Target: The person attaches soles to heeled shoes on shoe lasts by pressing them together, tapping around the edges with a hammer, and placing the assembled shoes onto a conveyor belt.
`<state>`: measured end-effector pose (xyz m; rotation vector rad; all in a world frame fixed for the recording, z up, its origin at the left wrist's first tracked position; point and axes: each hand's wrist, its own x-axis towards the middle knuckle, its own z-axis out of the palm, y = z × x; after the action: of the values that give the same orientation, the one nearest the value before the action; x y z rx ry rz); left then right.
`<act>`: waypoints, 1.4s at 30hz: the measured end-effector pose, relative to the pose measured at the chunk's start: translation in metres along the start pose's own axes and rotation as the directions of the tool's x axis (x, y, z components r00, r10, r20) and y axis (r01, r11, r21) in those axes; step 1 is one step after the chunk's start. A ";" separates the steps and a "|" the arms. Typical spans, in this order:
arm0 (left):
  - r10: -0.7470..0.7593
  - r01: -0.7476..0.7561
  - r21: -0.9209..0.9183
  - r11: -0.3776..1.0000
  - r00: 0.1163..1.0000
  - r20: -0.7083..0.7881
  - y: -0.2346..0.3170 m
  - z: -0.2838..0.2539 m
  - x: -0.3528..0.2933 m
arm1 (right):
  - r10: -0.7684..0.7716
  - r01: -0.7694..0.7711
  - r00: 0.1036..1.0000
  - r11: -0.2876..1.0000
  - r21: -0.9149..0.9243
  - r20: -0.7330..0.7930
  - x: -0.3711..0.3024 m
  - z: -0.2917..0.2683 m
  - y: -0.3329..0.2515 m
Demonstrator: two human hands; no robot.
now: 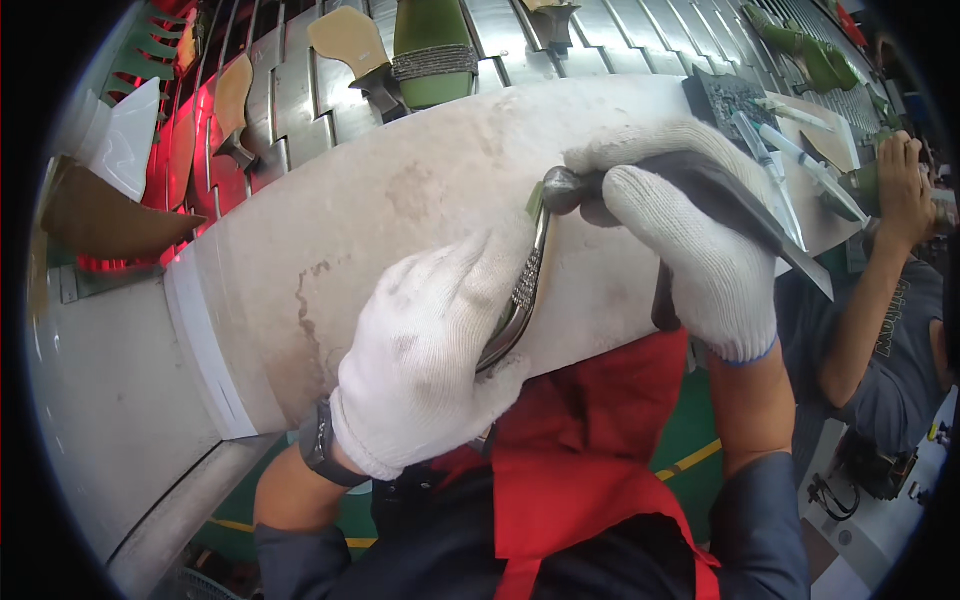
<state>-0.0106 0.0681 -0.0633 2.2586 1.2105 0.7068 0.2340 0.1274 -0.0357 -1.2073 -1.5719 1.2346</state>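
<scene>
Left hand (430,335) clasps the shoe piece (509,342) | half-hidden, seemingly stiff, slick; hold its sides, off the glittery band (526,283) | right hand (700,245) grips dark tool (715,190)!

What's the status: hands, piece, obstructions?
Left hand holds sparkly-banded piece. Right hand grips dark tool, rounded head at piece's upper tip, contact unclear. Possible clutter: syringes near right hand.
</scene>
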 end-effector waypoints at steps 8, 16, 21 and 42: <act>0.060 -0.059 0.012 0.998 0.993 -0.099 -0.004 0.008 -0.006 | -0.142 0.214 0.948 0.946 -0.242 0.285 -0.031 0.003 -0.032; 0.074 -0.074 0.003 0.997 0.987 -0.141 -0.008 0.010 -0.009 | -0.353 0.475 0.875 0.757 -0.448 0.331 -0.046 0.024 -0.036; 0.066 -0.069 -0.019 0.997 0.987 -0.143 -0.009 0.009 -0.012 | -0.443 0.442 0.894 0.850 -0.285 0.066 -0.079 0.048 -0.001; 0.066 -0.063 0.037 0.997 0.996 -0.064 -0.024 -0.011 -0.060 | -0.447 0.451 0.893 0.885 -0.117 0.057 -0.120 0.095 0.021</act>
<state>-0.0607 0.0311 -0.0827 2.3291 1.1928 0.7947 0.1771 -0.0088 -0.0793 -0.8307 -1.8445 0.8606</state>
